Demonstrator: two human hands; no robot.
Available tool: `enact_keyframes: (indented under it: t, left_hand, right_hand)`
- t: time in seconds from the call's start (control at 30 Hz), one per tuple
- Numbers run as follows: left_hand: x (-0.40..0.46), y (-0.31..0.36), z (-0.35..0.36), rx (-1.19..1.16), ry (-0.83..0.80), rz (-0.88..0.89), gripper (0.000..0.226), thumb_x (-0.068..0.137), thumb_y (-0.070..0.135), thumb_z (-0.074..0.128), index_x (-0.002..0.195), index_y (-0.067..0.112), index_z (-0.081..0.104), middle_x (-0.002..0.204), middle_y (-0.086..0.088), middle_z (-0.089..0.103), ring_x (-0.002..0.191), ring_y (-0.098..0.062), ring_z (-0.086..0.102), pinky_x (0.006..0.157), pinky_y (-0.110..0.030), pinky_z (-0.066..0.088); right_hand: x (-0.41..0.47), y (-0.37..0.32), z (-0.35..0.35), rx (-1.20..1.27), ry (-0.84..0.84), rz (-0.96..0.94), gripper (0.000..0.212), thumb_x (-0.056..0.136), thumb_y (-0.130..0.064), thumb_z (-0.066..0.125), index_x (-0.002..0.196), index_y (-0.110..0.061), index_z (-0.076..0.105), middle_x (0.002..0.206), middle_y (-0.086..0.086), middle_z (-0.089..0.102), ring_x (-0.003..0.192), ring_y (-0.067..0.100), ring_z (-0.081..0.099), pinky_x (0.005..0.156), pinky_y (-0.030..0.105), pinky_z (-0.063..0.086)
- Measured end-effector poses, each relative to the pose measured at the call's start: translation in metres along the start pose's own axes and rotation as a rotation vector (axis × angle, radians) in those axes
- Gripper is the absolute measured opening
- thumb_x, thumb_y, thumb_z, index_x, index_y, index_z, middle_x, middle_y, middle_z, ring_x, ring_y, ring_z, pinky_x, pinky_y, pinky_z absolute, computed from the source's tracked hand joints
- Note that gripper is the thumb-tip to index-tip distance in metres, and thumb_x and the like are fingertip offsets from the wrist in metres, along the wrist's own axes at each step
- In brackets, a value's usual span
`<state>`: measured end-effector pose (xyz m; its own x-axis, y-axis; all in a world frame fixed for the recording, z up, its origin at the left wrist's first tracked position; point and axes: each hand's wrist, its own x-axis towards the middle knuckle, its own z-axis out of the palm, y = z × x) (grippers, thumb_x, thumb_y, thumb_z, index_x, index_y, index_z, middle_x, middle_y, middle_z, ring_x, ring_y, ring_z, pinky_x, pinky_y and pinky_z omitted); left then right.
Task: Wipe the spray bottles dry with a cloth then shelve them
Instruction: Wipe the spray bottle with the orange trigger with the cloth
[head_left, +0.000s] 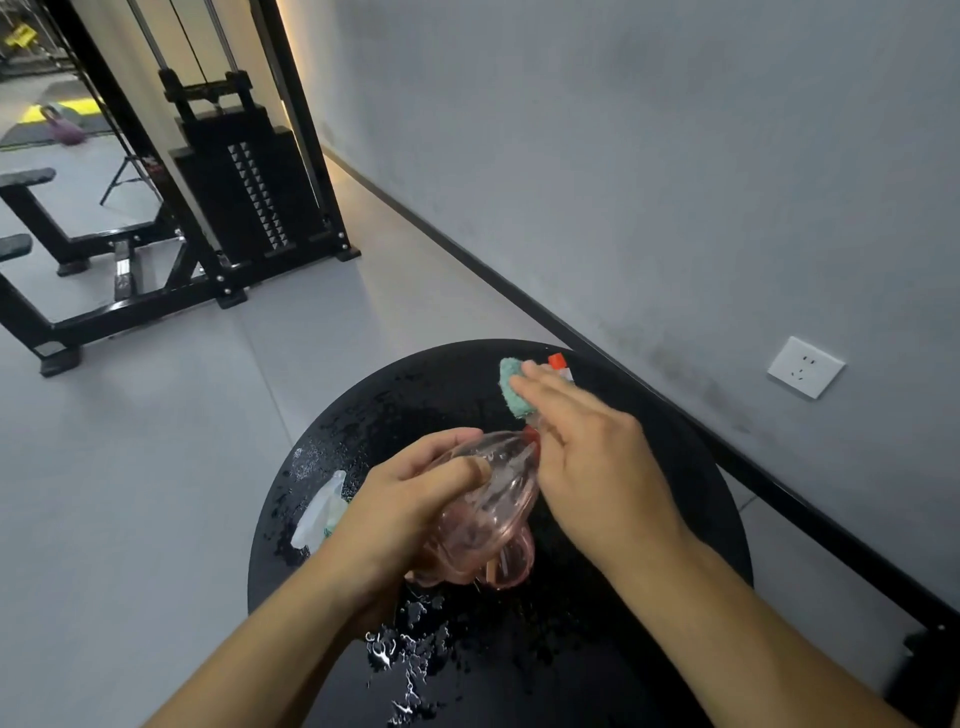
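1. No brand, label or readable writing can be made out on any item.
2. A pink bottle (483, 514), clear-walled and tinted, is held over the middle of a round black table (675, 467) in the lower centre of the frame. It lies tilted, base toward the camera and neck pointing up and to the right.
3. Its spray head (560, 364), red and white, is seen at the far end, mostly hidden behind the cloth and fingers.
4. The left hand (410, 504) is curled round the bottle's body, thumb laid across the top.
5. The right hand (587, 441) is laid flat with fingers nearly straight, pressing a teal cloth (514, 387) against the neck and spray head.
6. A second, pale bottle (319, 512) lies on the table's left edge, partly covered by the left hand.
7. The table top is scattered with water drops (405, 660), thickest near the bottom centre.
8. A black weight machine (244, 192) is seen at upper left, and a white socket (805, 366) on the grey wall at right.
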<state>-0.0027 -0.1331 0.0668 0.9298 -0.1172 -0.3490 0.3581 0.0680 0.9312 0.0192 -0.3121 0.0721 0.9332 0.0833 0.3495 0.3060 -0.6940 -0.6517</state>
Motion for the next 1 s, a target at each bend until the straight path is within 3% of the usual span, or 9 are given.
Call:
enact_keyframes:
  t: [0.1, 0.27, 0.4, 0.53, 0.67, 0.77, 0.87, 1.0]
  left_hand:
    - [0.0, 0.0, 0.0, -0.017, -0.02, 0.011, 0.044, 0.077, 0.024, 0.079, 0.12, 0.025, 0.077, 0.113, -0.011, 0.08, 0.084, -0.027, 0.077, 0.054, -0.03, 0.056]
    - [0.001, -0.002, 0.0, -0.009, -0.01, 0.026, 0.032, 0.09, 0.015, 0.077, 0.121, 0.024, 0.076, 0.112, -0.011, 0.08, 0.083, -0.027, 0.078, 0.053, -0.029, 0.056]
    - [0.002, -0.003, -0.001, -0.055, 0.033, 0.057, 0.044, 0.075, 0.024, 0.079, 0.118, 0.025, 0.079, 0.113, -0.011, 0.08, 0.086, -0.028, 0.077, 0.062, -0.033, 0.058]
    - [0.001, -0.001, 0.0, -0.077, 0.058, 0.08, 0.031, 0.092, 0.012, 0.073, 0.12, 0.023, 0.077, 0.109, -0.011, 0.08, 0.08, -0.026, 0.078, 0.058, -0.032, 0.059]
    - [0.002, 0.002, -0.003, -0.123, 0.094, 0.108, 0.031, 0.096, 0.013, 0.068, 0.124, 0.023, 0.075, 0.109, -0.011, 0.08, 0.085, -0.027, 0.079, 0.06, -0.036, 0.06]
    - [0.003, 0.001, -0.002, -0.173, 0.067, 0.087, 0.043, 0.087, 0.014, 0.082, 0.128, 0.023, 0.074, 0.114, -0.012, 0.079, 0.087, -0.029, 0.079, 0.06, -0.037, 0.06]
    - [0.007, 0.001, -0.003, -0.176, 0.055, 0.088, 0.056, 0.073, 0.022, 0.083, 0.127, 0.01, 0.072, 0.118, -0.022, 0.077, 0.088, -0.028, 0.077, 0.064, -0.034, 0.061]
    - [0.009, 0.006, -0.004, -0.238, 0.106, 0.136, 0.058, 0.07, 0.018, 0.09, 0.12, 0.002, 0.066, 0.11, -0.02, 0.075, 0.08, -0.024, 0.075, 0.057, -0.028, 0.058]
  right_hand:
    - [0.005, 0.006, -0.007, 0.003, 0.081, 0.057, 0.052, 0.098, 0.0, 0.053, 0.144, -0.024, 0.052, 0.15, -0.011, 0.048, 0.139, 0.001, 0.04, 0.111, 0.028, 0.042]
    - [-0.001, 0.0, -0.002, -0.006, 0.003, 0.007, 0.051, 0.098, 0.001, 0.052, 0.143, -0.024, 0.054, 0.149, -0.012, 0.049, 0.139, 0.0, 0.041, 0.114, 0.026, 0.039]
    - [0.007, 0.012, -0.015, 0.004, 0.129, 0.099, 0.048, 0.099, -0.002, 0.052, 0.142, -0.024, 0.056, 0.147, -0.011, 0.052, 0.136, 0.002, 0.045, 0.11, 0.029, 0.045]
    - [0.001, 0.011, -0.012, -0.008, 0.047, 0.099, 0.049, 0.098, -0.002, 0.055, 0.142, -0.024, 0.056, 0.146, -0.01, 0.053, 0.133, 0.006, 0.05, 0.106, 0.033, 0.05]
    - [0.0, 0.016, -0.014, -0.044, 0.012, 0.139, 0.047, 0.097, -0.004, 0.057, 0.14, -0.024, 0.058, 0.144, -0.01, 0.055, 0.13, 0.009, 0.054, 0.105, 0.035, 0.05]
    - [-0.003, 0.018, -0.02, -0.028, 0.05, 0.132, 0.044, 0.099, -0.006, 0.056, 0.138, -0.025, 0.06, 0.142, -0.012, 0.057, 0.127, 0.003, 0.053, 0.103, 0.015, 0.045]
    - [-0.003, 0.02, -0.027, -0.001, 0.091, 0.149, 0.042, 0.099, -0.005, 0.055, 0.136, -0.024, 0.062, 0.138, -0.013, 0.059, 0.119, -0.006, 0.05, 0.086, -0.009, 0.03]
    - [-0.01, 0.027, -0.035, 0.032, 0.11, 0.181, 0.04, 0.099, -0.004, 0.056, 0.133, -0.023, 0.064, 0.135, -0.011, 0.061, 0.111, -0.008, 0.049, 0.079, -0.013, 0.027]
